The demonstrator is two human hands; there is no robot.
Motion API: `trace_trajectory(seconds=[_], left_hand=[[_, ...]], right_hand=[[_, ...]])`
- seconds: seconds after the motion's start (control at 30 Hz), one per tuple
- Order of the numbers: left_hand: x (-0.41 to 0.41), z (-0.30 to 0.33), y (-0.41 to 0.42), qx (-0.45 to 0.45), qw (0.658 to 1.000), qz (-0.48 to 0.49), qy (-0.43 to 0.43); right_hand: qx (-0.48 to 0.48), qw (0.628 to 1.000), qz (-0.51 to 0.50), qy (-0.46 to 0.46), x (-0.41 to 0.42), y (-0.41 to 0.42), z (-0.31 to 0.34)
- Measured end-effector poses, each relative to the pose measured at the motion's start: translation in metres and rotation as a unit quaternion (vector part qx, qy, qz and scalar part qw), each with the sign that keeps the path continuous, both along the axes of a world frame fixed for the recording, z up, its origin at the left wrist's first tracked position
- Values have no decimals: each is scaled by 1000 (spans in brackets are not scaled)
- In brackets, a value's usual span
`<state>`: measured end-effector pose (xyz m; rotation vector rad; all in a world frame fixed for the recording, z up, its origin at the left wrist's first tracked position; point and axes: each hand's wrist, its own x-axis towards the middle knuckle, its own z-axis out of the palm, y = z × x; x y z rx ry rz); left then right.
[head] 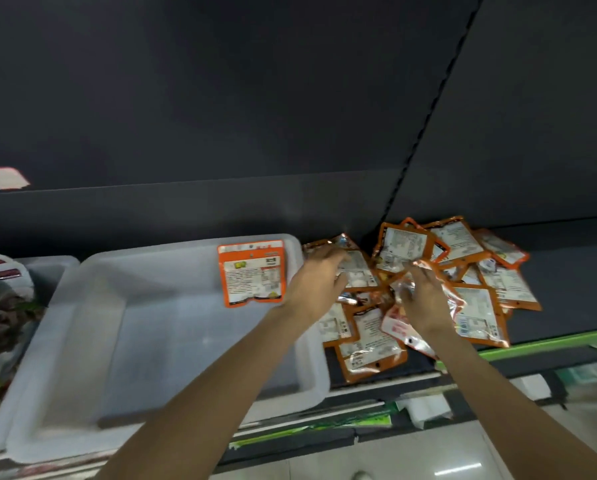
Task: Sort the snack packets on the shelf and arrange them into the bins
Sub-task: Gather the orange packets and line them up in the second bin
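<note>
On the shelf just beyond both forearms, the right hand (425,299) pinches a crinkly packet (402,289) while the left hand (319,284) reaches, fingers extended, onto the orange snack packet heap (463,271). Light, slippery foil; grip edges. Farther left, one orange packet (252,273) leans in the translucent bin (82,306).

Single head-worn view, close above the shelf (549,268), facing forward and down onto it.

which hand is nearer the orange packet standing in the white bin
Left. The left hand is just right of the orange packet in the white bin; the right hand is farther right, over the pile.
</note>
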<state>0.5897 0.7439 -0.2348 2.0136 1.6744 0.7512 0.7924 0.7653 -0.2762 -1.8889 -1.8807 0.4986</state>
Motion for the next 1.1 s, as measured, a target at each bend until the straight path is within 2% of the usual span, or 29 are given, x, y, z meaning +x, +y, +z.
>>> trace_trajectory(seconds=[0.07,0.23,0.33,0.47,0.53,0.63,0.73,0.83,0.9,1.03,1.1], left_hand=[[26,-11,10,-53,998,-24,23],[76,-36,31,-137,985,6,105],[86,-50,34,-154,969,30,188],[91,-62,29,-165,959,46,224],[97,-61,30,-136,959,61,242],[106,-57,36,-80,974,87,193],[126,-52,48,-123,986,56,101],[146,-54,60,-161,980,50,111],[153,-59,67,-167,978,71,99],[163,-60,74,-192,977,88,-16],[166,-53,73,-178,978,84,-66]], right_hand=[[-52,999,-1,2,26,6,-2],[-106,981,134,-94,65,25,-8],[-114,983,127,-64,76,41,-1],[-90,990,105,-18,100,55,-2],[-100,990,100,-1,114,59,-1],[-91,992,88,19,132,63,3],[-79,993,40,72,152,65,7],[-67,993,1,96,172,67,9],[-64,993,4,103,180,66,11],[-42,995,33,89,191,62,17],[-31,994,36,98,194,61,21]])
